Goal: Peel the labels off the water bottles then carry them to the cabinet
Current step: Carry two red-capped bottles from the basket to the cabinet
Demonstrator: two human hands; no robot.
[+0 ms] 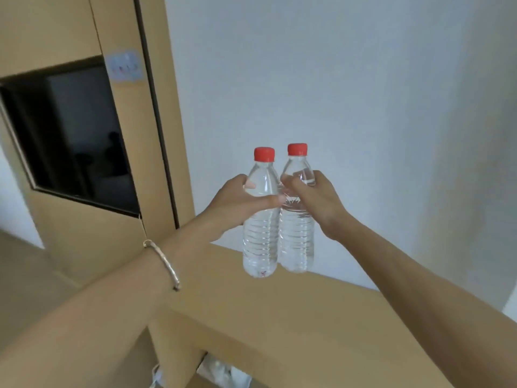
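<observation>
Two clear water bottles with red caps and no labels are held upright side by side in the air, touching each other. My left hand (237,203) grips the left bottle (261,239) around its upper body. My right hand (313,200) grips the right bottle (297,242) at the same height. Both bottles hang just above the tan top of a wooden cabinet (293,331), in front of a white wall.
A tall tan cabinet (117,29) with a dark recessed opening (72,135) stands at the left. A white wall (363,93) fills the back. Something white (223,373) lies under the lower cabinet's edge. A bracelet (163,263) sits on my left wrist.
</observation>
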